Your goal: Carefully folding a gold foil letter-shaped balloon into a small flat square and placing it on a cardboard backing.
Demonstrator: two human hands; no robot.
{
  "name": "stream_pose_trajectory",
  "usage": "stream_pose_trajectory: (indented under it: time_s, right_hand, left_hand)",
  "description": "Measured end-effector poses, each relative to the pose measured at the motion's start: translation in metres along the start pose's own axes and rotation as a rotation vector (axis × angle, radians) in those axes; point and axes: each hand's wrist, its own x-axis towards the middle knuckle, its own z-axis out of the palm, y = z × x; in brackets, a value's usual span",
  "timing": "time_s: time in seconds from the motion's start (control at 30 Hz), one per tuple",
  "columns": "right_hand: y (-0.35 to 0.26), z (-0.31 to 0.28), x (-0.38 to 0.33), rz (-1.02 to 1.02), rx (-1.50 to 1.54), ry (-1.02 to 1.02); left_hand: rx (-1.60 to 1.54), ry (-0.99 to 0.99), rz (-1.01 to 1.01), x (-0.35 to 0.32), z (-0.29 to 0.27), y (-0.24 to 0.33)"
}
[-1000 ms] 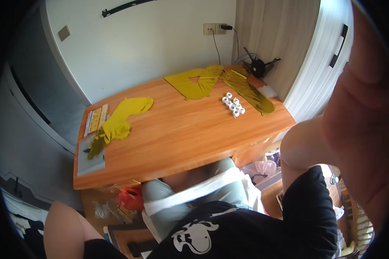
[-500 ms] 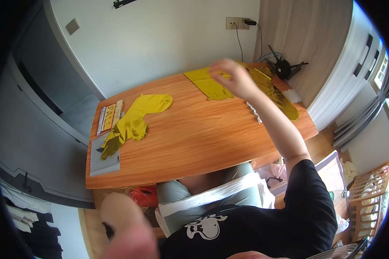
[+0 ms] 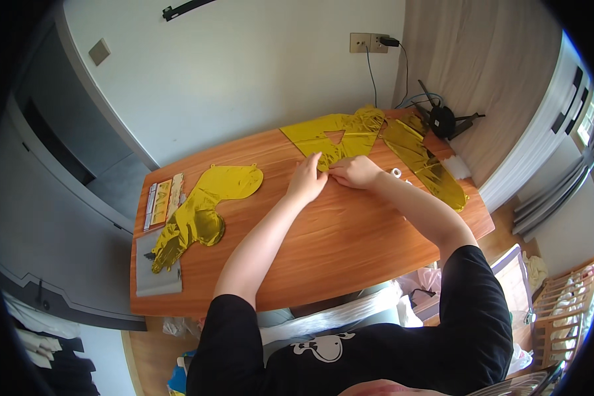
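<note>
Two bare hands bring our reach to one spot: our left hand [image 3: 309, 179] and right hand [image 3: 355, 173] meet at the near edge of the gold foil shape [image 3: 313, 132], which lies flat toward the back of the counter [image 3: 290, 244]. Fingers crowd that edge from either side, perhaps to steady it — yet we cannot tell whether either grip is clamped on the foil or merely touching. Another gold piece [image 3: 201, 208] lies leftward, partly over a grey packet [image 3: 158, 282]; a gold strip [image 3: 426, 165] lies rightward — probably spread so none overlaps our work.
</note>
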Motion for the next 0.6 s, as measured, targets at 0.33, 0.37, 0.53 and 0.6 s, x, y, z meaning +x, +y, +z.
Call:
stream_pose_trajectory:
  time_s: [0.33, 0.37, 0.53, 0.6]
  right_hand:
    - [0.010, -0.013, 0.038, 0.551, 0.322, -0.166]
    - [0.013, -0.017, 0.047, 0.640, 0.362, -0.270]
    - [0.055, -0.017, 0.056, 0.670, 0.735, -0.331]
    - [0.068, -0.021, 0.060, 0.730, 0.754, -0.490]
  left_hand:
    - [0.013, 0.029, -0.210, 0.023, 0.016, -0.015]
    - [0.082, 0.035, -0.192, 0.020, 0.014, -0.019]
    - [0.230, -0.014, -0.113, 0.017, 0.015, -0.014]
    - [0.196, 0.078, -0.102, 0.016, 0.015, -0.011]
